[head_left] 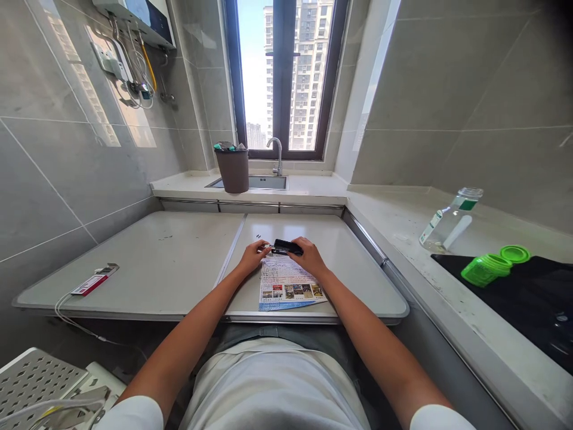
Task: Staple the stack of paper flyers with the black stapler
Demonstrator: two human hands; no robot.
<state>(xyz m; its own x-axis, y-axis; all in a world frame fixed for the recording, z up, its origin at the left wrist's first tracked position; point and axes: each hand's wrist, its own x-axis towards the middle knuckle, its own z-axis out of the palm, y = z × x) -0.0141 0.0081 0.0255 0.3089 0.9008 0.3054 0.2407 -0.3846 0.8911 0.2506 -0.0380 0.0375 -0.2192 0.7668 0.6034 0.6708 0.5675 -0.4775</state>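
A black stapler [286, 246] lies at the far edge of a printed leaflet [286, 285] on the white table [179, 263]. My right hand [308, 257] is closed over the stapler's right end. On the left end, my left hand [253, 255] pinches the stapler's metal tip with its fingertips. Both forearms reach forward from my lap to the leaflet's top corners.
A red and white card with a white cable [92, 283] lies at the table's left. A brown bin [231, 168] stands by the sink [264, 182] and tap under the window. On the right counter are a clear bottle [447, 226], a green lidded cup [490, 267] and a black hob [528, 304].
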